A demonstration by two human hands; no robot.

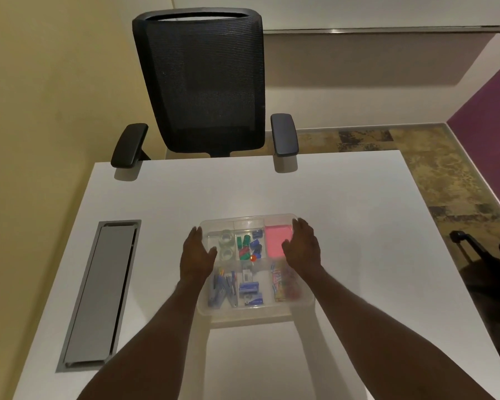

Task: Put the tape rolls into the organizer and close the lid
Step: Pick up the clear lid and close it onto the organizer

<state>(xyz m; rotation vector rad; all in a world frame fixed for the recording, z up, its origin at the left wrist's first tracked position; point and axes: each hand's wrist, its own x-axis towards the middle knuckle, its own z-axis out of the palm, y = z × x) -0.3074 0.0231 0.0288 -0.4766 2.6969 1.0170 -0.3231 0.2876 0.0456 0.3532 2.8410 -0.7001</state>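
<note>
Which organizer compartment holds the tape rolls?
The far-left compartment, beside the left hand: two clear tape rolls lie there. Its neighbours hold green and blue items and a pink pad.

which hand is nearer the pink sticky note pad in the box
Right. The right hand sits at the pink sticky note pad, fingers at its right edge. The left hand is across the clear plastic organizer, beside the clear tape rolls.

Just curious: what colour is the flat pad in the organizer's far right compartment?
Bright pink pad, seen best in the head view.
</note>
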